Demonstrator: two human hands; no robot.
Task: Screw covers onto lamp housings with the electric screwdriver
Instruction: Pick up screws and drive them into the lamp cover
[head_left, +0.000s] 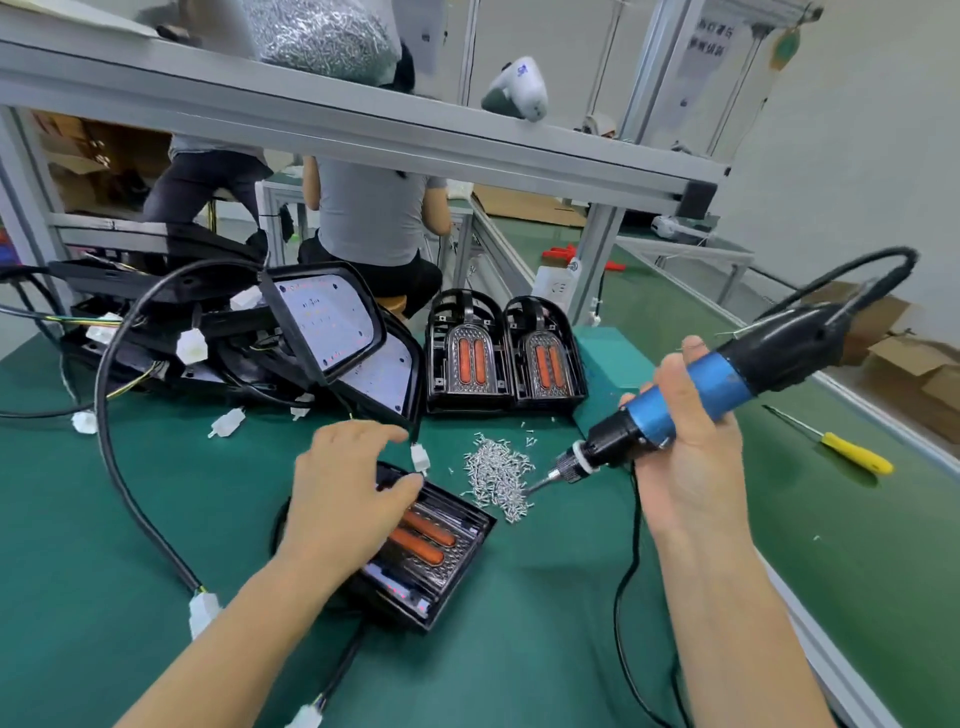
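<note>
Right hand (685, 457) wraps the blue barrel of the black-and-blue corded electric screwdriver (691, 402), fingers curled round it, tool tilted with the bit pointing down and left. Bit tip sits in the loose heap of small silver screws (498, 475) on the green bench mat (519, 649), just right of the workpiece. Judgement: picking up a screw on the bit.

Left hand (343, 488) lies on the black lamp housing with two orange lens bars (426, 551), fingers bent over its far end, thumb on the top face; it steadies the part, and whether it truly grips I cannot tell. Housing sits near the middle of the bench, toward the near edge, cable trailing off its near side.

Outward: two more black arched lamp housings (506, 358) stand side by side toward the far edge, well apart from the hands. Pile of black lamp frames with white LED panels and white connectors (322, 332) at far left. Yellow-handled screwdriver (852, 452) lies near the right edge.

To do well: seat one screw squarely on the bit, carry it upright to the cover hole, keep the housing pressed flat, drive vertically to avoid cross-threading.
</note>
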